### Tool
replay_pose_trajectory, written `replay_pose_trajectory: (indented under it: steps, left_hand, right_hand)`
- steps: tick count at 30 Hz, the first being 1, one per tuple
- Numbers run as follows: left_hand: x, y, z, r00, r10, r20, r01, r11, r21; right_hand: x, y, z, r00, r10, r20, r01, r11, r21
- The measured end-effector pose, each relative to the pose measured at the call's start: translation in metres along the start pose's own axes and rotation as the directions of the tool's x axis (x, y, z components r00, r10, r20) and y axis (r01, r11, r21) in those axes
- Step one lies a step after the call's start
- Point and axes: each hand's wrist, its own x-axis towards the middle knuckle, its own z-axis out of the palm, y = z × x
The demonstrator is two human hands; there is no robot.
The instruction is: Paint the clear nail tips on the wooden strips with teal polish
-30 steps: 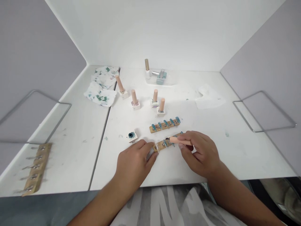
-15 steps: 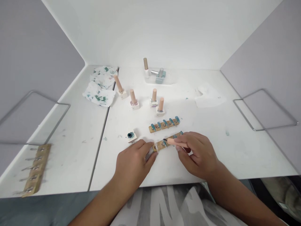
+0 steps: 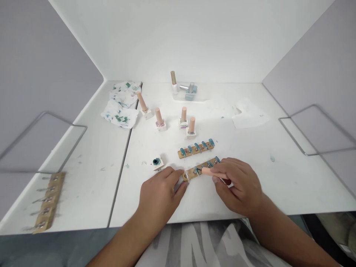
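My left hand (image 3: 162,193) pinches the left end of a wooden nail stand (image 3: 191,173), which lies flat on the table. My right hand (image 3: 239,185) grips a nail polish brush (image 3: 213,172) by its peach handle. The dark bristles touch a false nail (image 3: 197,171) near the left part of this stand. A clear nail sits at the stand's left end, and teal nails show toward its right, partly behind my fingers. Just beyond lies a second nail stand (image 3: 194,149) with several teal nails. Left of my hands stands an open polish bottle (image 3: 157,162) with dark teal around its neck.
Several peach-capped polish bottles (image 3: 160,120) stand farther back. Behind them, a clear tray (image 3: 191,97) holds more bottles. Stained wipes (image 3: 121,115) lie at left, a white wipe (image 3: 249,114) at right. Another nail stand (image 3: 50,202) and wire frames (image 3: 306,154) flank the sides.
The view has shifted slightly, so everything sits a little lower and to the right. The brush tip remains on the same nail with small movement; both hands keep their holds.
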Motion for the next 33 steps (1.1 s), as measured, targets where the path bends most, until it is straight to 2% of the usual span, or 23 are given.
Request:
replay_pose_trajectory:
  steps: [3,9,13,16,22,28,33]
  left_hand:
    - [0.0001,-0.0003,0.0001,1.000,0.002,-0.003,-0.002,1.000,-0.003]
    - [-0.0004,-0.0021,0.0007,1.000,-0.005,0.002,0.005,1.000,-0.009]
    - [-0.0014,-0.0034,0.0012,1.000,0.021,-0.010,-0.021,0.999,-0.026]
    - [-0.0021,-0.0042,0.0021,0.997,0.048,-0.052,-0.051,0.997,-0.057]
    - [-0.0014,-0.0048,0.0031,0.988,0.058,-0.141,-0.075,0.990,-0.118]
    - [-0.0017,-0.0042,0.0027,0.988,0.044,-0.148,-0.065,0.988,-0.140]
    - [-0.0017,-0.0036,0.0028,0.989,0.030,-0.145,-0.053,0.986,-0.158]
  right_hand:
    - [0.0003,-0.0006,0.0003,1.000,0.004,-0.029,-0.004,1.000,-0.002]
    - [0.0016,-0.0037,0.0013,0.993,-0.087,0.077,0.088,0.996,-0.009]
    - [0.0021,-0.0035,0.0013,0.994,-0.101,0.048,0.102,0.995,-0.004]
    - [0.0034,-0.0040,0.0021,0.994,-0.099,0.050,0.100,0.995,-0.027]
    - [-0.0019,-0.0055,-0.0017,0.979,-0.155,0.129,0.159,0.987,-0.017]
    - [-0.0025,-0.0050,-0.0046,0.980,-0.187,0.063,0.189,0.981,-0.044]
    - [-0.0018,-0.0051,-0.0043,0.977,-0.182,0.109,0.188,0.981,-0.045]
